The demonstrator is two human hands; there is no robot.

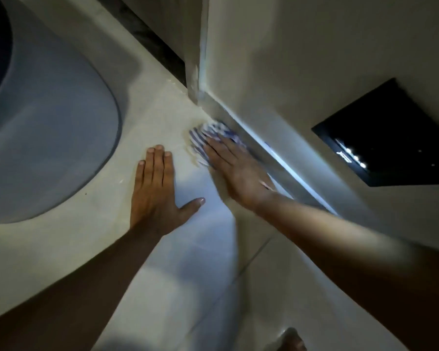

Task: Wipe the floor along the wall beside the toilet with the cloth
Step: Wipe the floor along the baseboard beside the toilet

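A blue-and-white striped cloth (208, 134) lies bunched on the pale floor (162, 115) right against the base of the wall (289, 72). My right hand (236, 171) presses flat on the cloth with fingers extended, and it is blurred. My left hand (157, 191) rests flat on the floor tiles beside it, fingers together and thumb spread, holding nothing. The white toilet (48, 138) bulges in from the left, close to my left hand.
A dark glossy panel (395, 138) is set into the wall at right. A vertical wall corner (198, 59) meets the floor just beyond the cloth, with a dark strip (147, 36) behind it. A foot (292, 340) shows at the bottom edge.
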